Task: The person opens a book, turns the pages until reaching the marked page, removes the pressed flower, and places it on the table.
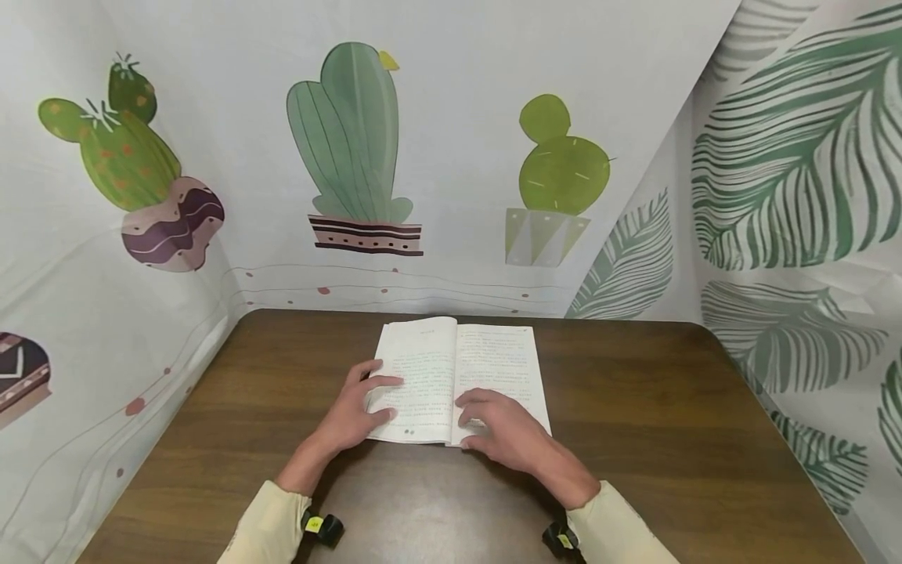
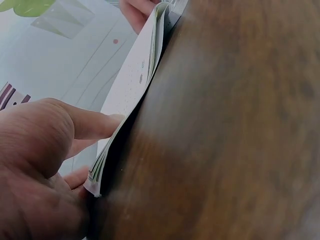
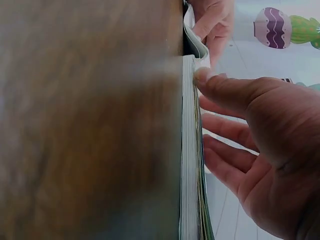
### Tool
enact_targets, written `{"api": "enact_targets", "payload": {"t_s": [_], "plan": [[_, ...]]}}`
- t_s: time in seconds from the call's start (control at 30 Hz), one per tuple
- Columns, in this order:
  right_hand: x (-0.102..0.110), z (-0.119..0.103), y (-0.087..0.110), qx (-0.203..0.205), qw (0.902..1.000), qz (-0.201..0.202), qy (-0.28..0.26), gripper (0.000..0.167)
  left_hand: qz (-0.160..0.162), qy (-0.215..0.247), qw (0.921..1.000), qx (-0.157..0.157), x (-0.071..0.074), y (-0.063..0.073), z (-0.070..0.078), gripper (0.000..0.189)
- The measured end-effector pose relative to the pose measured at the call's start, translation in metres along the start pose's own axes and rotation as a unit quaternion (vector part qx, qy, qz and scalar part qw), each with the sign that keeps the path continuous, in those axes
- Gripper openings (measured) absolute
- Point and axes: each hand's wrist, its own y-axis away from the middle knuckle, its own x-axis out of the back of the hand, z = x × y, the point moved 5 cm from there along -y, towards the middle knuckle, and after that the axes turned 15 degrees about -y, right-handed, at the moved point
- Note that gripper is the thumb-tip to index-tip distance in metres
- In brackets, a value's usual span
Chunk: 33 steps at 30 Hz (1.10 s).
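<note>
An open book (image 1: 423,345) with printed pages lies on the brown table. My left hand (image 1: 350,411) rests on the left page, fingers spread across its outer edge. In the left wrist view, its thumb (image 2: 102,124) touches the page close to the bottom edge. Over the right page is my right hand (image 1: 510,431), its fingers gently bent toward the centre fold. Its thumb (image 3: 212,82) sits at the bottom edge near the spine in the right wrist view. The right-hand stack of pages is thick, while the thinner left side curves upward.
The wooden table (image 1: 634,407) extends to both sides of the book. Behind it hangs a white cloth (image 1: 458,141) printed with cacti, and a leaf-patterned cloth (image 1: 796,157) covers the right side. Black straps with small devices (image 1: 327,530) are on both wrists.
</note>
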Motion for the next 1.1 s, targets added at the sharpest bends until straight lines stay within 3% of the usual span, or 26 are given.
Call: {"api": "enact_targets", "payload": {"t_s": [0.23,0.5,0.8,1.1], "plan": [[0.001,0.0,0.002,0.001,0.9999,-0.003,0.014,0.025,-0.006,-0.002,1.0,0.002,0.002,0.001,0.001,0.04],[0.003,-0.001,0.005,0.005,0.9996,-0.028,0.006,0.011,-0.008,-0.007,0.9999,0.001,0.001,0.002,0.002,0.037],[0.007,0.003,0.013,0.02,0.9989,-0.02,-0.037,0.009,-0.008,-0.01,0.9999,-0.001,-0.001,0.0,0.001,0.035],[0.007,0.002,0.013,0.032,0.9986,-0.019,-0.037,0.011,-0.005,-0.011,0.9999,-0.003,-0.001,0.001,-0.001,0.035]]}}
